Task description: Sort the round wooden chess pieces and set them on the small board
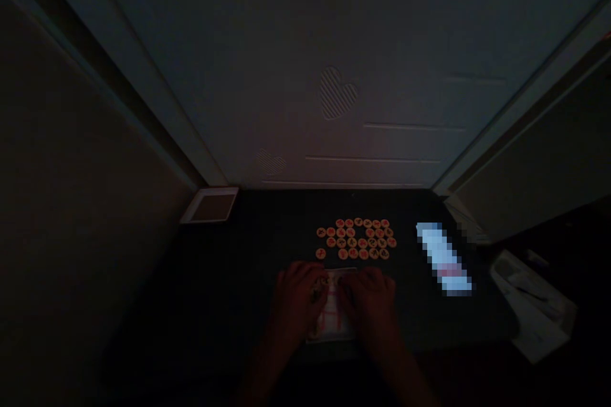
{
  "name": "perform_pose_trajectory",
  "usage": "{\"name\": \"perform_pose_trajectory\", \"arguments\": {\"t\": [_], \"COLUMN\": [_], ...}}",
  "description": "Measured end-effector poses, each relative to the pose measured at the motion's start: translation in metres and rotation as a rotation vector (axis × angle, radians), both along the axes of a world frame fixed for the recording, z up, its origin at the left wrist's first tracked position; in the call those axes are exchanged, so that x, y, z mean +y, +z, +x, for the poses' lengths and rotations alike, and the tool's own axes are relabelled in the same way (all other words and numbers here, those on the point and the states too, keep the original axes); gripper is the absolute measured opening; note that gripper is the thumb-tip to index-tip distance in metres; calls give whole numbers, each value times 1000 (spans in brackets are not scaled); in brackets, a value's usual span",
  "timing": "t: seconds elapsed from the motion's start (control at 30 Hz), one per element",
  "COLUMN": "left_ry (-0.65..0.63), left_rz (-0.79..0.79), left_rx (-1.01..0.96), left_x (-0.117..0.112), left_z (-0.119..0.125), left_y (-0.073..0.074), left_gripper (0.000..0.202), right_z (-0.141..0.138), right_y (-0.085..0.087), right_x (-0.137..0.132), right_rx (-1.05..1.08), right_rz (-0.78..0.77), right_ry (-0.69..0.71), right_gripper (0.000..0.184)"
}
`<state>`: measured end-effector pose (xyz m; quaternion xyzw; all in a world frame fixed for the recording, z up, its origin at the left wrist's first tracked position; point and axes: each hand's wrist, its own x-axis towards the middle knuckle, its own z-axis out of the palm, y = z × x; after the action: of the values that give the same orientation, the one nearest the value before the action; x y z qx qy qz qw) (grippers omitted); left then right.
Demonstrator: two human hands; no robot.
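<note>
In dim light, a shallow white tray [333,321] with red lines on its bottom lies near the front edge of the dark table. My left hand [300,289] is curled over its left side, closed around a few round xiangqi pieces [317,292] that show between thumb and fingers. Across the gap, my right hand [367,292] bends over the tray's right side with thumb and fingers closed in. Whatever lies under its fingertips is hidden. Just beyond the hands, several round xiangqi pieces [352,242] with red or dark characters lie in loose rows.
A lit phone [443,259], blurred out, lies to the right on the dark table [229,280]. At the back left sits a white-rimmed tray or lid [214,206]. An open white box [534,302] stands beyond the right edge. A pale panel [286,76] with embossed hearts rises behind.
</note>
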<state>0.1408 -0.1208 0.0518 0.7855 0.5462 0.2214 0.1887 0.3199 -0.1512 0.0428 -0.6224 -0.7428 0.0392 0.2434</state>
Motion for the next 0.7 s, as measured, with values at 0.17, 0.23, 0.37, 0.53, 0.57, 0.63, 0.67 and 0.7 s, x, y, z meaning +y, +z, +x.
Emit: {"name": "perform_pose_trajectory", "arguments": {"t": [0.17, 0.23, 0.37, 0.53, 0.57, 0.63, 0.67, 0.7], "left_ry": [-8, -8, -6, -24, -25, -26, -29, -32], "left_rz": [-24, -41, -38, -25, -25, -18, -16, -13], "left_rx": [3, 12, 18, 8, 7, 2, -1, -3], "left_x": [1, 2, 2, 3, 3, 4, 4, 4], "left_z": [-1, -1, 0, 0, 0, 1, 2, 2], "left_y": [3, 4, 3, 3, 3, 3, 3, 3], "left_gripper": [21, 21, 21, 21, 20, 20, 20, 19], "right_z": [-1, -1, -2, -4, -4, -4, -4, -4], "right_y": [0, 0, 0, 2, 2, 1, 0, -1], "right_x": [2, 2, 3, 2, 2, 2, 2, 1], "right_rx": [-10, -4, 21, 28, 27, 27, 27, 27], "right_rz": [-2, -5, 1, -18, -20, -17, -14, -10], "right_ry": [10, 14, 9, 18, 18, 18, 18, 19], "right_gripper": [10, 12, 15, 18, 18, 19, 20, 22]}}
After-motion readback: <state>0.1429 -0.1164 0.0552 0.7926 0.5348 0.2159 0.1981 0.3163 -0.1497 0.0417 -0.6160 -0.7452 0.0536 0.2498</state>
